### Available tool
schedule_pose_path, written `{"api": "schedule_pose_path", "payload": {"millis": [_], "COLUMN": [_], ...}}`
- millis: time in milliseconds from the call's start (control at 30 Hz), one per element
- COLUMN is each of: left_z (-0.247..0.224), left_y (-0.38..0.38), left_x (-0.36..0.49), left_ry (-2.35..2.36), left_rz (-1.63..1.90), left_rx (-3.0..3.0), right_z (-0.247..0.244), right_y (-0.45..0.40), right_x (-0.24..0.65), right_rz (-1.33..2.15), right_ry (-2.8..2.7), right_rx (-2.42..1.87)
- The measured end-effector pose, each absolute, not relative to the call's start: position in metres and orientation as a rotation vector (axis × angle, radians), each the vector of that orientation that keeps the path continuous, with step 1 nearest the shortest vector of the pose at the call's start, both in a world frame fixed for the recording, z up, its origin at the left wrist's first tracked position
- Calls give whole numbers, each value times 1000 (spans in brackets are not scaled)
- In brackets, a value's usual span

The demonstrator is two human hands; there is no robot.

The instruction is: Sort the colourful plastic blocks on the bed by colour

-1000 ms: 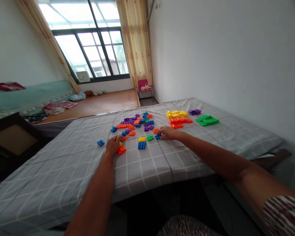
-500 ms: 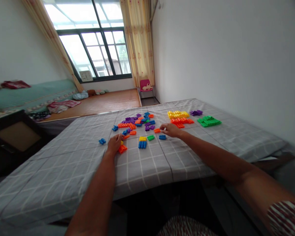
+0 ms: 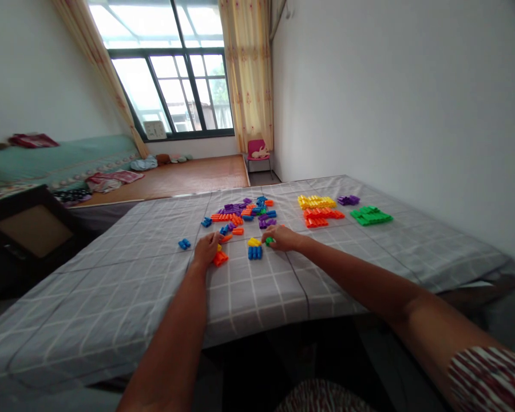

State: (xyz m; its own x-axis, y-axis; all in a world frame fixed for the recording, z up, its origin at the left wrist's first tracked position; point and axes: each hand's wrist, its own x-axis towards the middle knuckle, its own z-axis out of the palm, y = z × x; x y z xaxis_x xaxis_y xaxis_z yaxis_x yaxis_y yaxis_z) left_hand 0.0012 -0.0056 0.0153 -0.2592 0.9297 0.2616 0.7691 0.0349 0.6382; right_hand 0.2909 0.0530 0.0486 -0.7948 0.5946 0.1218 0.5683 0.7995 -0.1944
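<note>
Green piece [image 3: 269, 242] lies on checked cloth [image 3: 133, 280] beside a yellow piece [image 3: 253, 242], under the bent right hand [image 3: 280, 237]; pinch unclear. Probably light, stiff, slick plastic, best held across its sides. Left hand [image 3: 206, 249] curls by orange pieces [image 3: 220, 259], grip hidden.

Free room on grey cloth [image 3: 251, 294] between the forearms [image 3: 178, 326], blue pieces [image 3: 254, 252] an obstacle beyond.
</note>
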Motion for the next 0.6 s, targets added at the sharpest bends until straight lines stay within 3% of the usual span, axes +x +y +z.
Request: {"api": "schedule_pose_path", "payload": {"millis": [333, 600], "left_z": [16, 32], "left_y": [-5, -11], "left_x": [-5, 3], "left_ry": [2107, 2164], "left_rz": [1027, 1006], "left_rx": [1741, 1701], "right_z": [61, 60], "right_y": [66, 144], "right_x": [351, 562], "right_rz": [394, 160], "right_ry": [-2482, -1556], "right_rx": [-904, -1559]}}
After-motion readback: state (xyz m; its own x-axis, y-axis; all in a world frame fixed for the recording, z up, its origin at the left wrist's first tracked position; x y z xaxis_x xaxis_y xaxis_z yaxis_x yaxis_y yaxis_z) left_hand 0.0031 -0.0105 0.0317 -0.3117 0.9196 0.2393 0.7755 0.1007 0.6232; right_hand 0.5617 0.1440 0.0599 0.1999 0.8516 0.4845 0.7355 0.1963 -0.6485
